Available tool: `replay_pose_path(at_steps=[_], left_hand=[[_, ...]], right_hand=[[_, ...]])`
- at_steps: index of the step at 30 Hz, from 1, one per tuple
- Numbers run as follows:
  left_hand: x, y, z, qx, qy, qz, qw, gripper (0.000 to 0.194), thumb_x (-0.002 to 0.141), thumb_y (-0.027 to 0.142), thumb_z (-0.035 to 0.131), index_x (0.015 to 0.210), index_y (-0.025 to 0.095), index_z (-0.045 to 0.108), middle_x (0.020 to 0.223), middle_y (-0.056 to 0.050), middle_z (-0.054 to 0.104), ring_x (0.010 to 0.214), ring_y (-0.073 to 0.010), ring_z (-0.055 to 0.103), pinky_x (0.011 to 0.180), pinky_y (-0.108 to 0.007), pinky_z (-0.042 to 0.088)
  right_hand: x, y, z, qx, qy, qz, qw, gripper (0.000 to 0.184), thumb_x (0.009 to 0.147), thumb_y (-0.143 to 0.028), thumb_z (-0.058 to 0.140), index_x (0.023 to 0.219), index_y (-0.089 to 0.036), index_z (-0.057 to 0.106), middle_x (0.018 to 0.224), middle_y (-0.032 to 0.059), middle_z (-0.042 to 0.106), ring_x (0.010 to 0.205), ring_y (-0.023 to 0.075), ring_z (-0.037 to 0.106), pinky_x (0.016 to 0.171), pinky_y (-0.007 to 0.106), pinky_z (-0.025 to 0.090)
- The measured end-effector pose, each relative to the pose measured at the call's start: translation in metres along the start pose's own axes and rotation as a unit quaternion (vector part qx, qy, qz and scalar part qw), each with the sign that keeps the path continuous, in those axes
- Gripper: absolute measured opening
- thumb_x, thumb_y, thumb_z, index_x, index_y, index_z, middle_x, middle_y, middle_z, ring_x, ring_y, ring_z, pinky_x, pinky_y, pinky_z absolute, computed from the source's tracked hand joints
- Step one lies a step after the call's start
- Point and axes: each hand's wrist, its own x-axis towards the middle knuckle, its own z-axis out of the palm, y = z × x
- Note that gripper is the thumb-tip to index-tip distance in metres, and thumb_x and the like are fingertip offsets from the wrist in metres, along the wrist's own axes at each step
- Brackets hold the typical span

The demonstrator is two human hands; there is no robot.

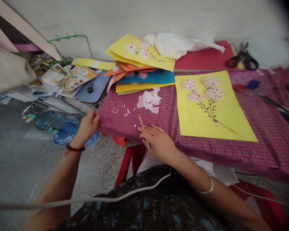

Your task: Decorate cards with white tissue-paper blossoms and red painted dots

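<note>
Right hand (159, 142) holding thin stick (141, 122)
Fingers clamping it, ideally lightly for control; left hand (88, 124) curling its fingers, grip unclear.

No wording, brand or number can be read from where I sit at my worktable. Print on the orange-and-white booklet (80, 78) lying to my left is too small and blurred for me to make out, as is that on the small pale patch (83, 72) on its cover. On the yellow sheet (233, 118) before me, faint marks (190, 116) left of the painted stem are likewise illegible.
</note>
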Motion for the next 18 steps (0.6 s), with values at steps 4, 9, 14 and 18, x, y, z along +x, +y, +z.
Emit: replay_pose_path(at_steps=[4, 9, 14, 18], left_hand=[[-0.008, 0.002, -0.002, -0.026, -0.016, -0.001, 1.0, 0.016, 0.088, 0.03, 0.048, 0.095, 0.019, 0.056, 0.089, -0.004, 0.065, 0.076, -0.018, 0.06, 0.072, -0.03, 0.049], [-0.018, 0.012, 0.0, 0.045, -0.029, -0.025, 0.998, 0.033, 0.09, 0.028, 0.05, 0.12, 0.014, 0.054, 0.104, -0.012, 0.07, 0.09, -0.026, 0.069, 0.082, -0.037, 0.052], [-0.021, 0.017, 0.004, 0.148, -0.034, -0.031, 0.988, 0.018, 0.094, 0.027, 0.046, 0.104, 0.017, 0.057, 0.1, -0.013, 0.071, 0.092, -0.0288, 0.071, 0.08, -0.037, 0.052], [-0.024, 0.024, 0.005, 0.24, -0.049, 0.015, 0.969, 0.018, 0.097, 0.023, 0.039, 0.097, 0.019, 0.056, 0.099, -0.014, 0.069, 0.087, -0.0276, 0.069, 0.073, -0.035, 0.05]], right_hand=[[0.0, 0.0, 0.0, 0.002, 0.004, -0.002, 1.0, 0.026, 0.098, -0.017, 0.047, 0.115, -0.021, 0.066, 0.129, 0.0053, 0.071, 0.126, 0.0198, 0.063, 0.113, 0.043, 0.044], [0.0, 0.001, 0.001, 0.002, 0.002, -0.003, 1.0, 0.022, 0.097, -0.016, 0.048, 0.108, -0.021, 0.067, 0.132, 0.0044, 0.07, 0.125, 0.0212, 0.064, 0.113, 0.044, 0.045], [0.0, 0.0, 0.001, -0.003, 0.007, -0.007, 1.0, 0.023, 0.098, -0.017, 0.046, 0.108, -0.021, 0.067, 0.13, 0.0041, 0.071, 0.125, 0.02, 0.064, 0.113, 0.044, 0.045], [0.0, 0.0, 0.0, -0.003, 0.003, -0.003, 1.0, 0.023, 0.097, -0.016, 0.047, 0.107, -0.021, 0.067, 0.133, 0.0036, 0.07, 0.125, 0.0211, 0.064, 0.112, 0.044, 0.045]])
